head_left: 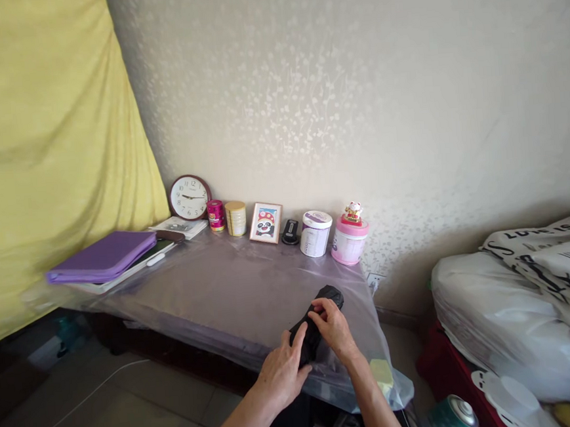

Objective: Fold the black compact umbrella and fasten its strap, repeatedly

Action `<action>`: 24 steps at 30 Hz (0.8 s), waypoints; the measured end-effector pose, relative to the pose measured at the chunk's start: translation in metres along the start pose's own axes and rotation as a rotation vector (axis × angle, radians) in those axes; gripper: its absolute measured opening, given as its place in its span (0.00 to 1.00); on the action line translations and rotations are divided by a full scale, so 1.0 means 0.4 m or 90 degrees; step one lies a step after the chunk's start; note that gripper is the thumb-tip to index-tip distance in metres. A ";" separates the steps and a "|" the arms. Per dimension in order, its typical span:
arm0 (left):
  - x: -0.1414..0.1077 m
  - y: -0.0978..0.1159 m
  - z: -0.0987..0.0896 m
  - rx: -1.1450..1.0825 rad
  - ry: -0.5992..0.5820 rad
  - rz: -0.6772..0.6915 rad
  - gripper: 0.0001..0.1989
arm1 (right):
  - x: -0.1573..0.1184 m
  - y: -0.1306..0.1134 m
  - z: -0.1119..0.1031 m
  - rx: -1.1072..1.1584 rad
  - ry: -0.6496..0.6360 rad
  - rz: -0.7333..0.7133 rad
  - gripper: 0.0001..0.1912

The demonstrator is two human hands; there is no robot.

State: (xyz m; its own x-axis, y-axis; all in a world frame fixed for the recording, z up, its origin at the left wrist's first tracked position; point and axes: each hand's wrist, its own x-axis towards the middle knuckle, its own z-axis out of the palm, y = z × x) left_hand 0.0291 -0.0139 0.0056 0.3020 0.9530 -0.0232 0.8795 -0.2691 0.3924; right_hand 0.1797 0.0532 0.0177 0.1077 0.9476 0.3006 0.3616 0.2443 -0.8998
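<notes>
Near the front right corner of the table (212, 291), as the head view showed, a black bundle (311, 341) lay under both hands, close to the edge. The left hand (282, 371) gripped its lower end between thumb and fingers; the right hand (334, 328) had bent fingertips on the upper part, though whether they pinched a fold could not be told. The bundle looked soft, so uneven pulling could have loosened its folds, and a slack left grip might have dropped it over the edge. The plastic cover (367, 319) looked slick enough to slip beneath it. A wide swing could have toppled the cat figurine (353, 213) perched on the pink tub (349, 244).
</notes>
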 end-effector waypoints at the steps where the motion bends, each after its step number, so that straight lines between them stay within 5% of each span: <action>1: -0.006 -0.005 -0.004 -0.009 -0.002 0.002 0.37 | -0.003 0.001 -0.006 0.058 0.005 0.039 0.14; 5: -0.033 -0.023 -0.025 -0.030 -0.010 -0.001 0.41 | -0.021 0.027 -0.058 0.243 0.093 0.194 0.20; 9: -0.046 -0.032 -0.031 -0.022 -0.034 -0.030 0.42 | -0.042 0.058 -0.098 0.285 0.143 0.243 0.21; 18: -0.012 -0.011 -0.005 0.011 -0.002 -0.027 0.38 | -0.025 0.033 -0.069 0.270 0.134 0.181 0.20; 24: -0.009 -0.001 -0.013 0.029 -0.007 -0.034 0.38 | 0.018 0.029 -0.034 0.154 0.055 0.041 0.15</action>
State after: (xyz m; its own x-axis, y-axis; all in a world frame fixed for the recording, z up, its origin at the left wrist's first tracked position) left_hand 0.0259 -0.0165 0.0104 0.2588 0.9645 -0.0534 0.9098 -0.2248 0.3488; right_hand 0.1972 0.0600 0.0136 0.2061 0.9443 0.2565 0.1205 0.2357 -0.9643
